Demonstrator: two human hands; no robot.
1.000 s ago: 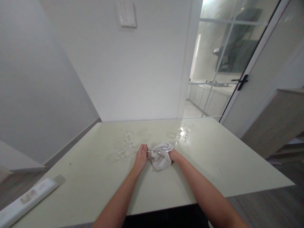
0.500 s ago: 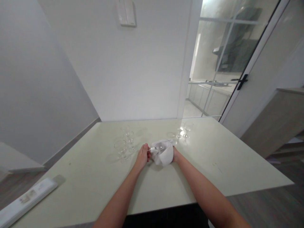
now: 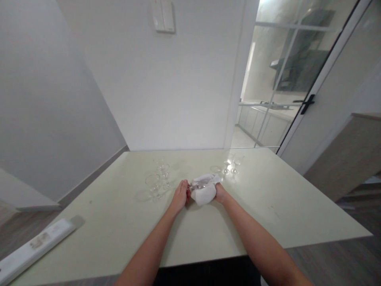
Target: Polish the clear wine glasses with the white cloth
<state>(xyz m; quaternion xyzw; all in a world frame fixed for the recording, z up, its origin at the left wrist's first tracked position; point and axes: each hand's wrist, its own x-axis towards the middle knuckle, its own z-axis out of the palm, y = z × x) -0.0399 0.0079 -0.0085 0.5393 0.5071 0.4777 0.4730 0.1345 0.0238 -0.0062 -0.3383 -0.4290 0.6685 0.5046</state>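
My left hand (image 3: 181, 194) is closed around the stem end of a clear wine glass (image 3: 200, 186), which lies on its side above the table. A white cloth (image 3: 206, 195) wraps the glass's bowl from below and around. My right hand (image 3: 220, 192) grips the cloth from the right; its fingers are mostly hidden behind the cloth. To the left of my left hand, several clear stemmed glasses (image 3: 152, 182) stand on the table. Beyond my right hand, two more stemmed glasses (image 3: 235, 167) stand upright near the back.
The pale table (image 3: 119, 222) reaches back to a white wall. At the left front corner lies a long white box (image 3: 38, 244). A glass-paned door (image 3: 276, 79) with a black handle (image 3: 307, 104) is behind the table on the right, beside a wooden cabinet (image 3: 342, 155).
The cloth has shifted and folded differently around the glass, and my right hand has turned slightly with it. My left hand keeps its hold on the stem. The camera view has moved slightly.
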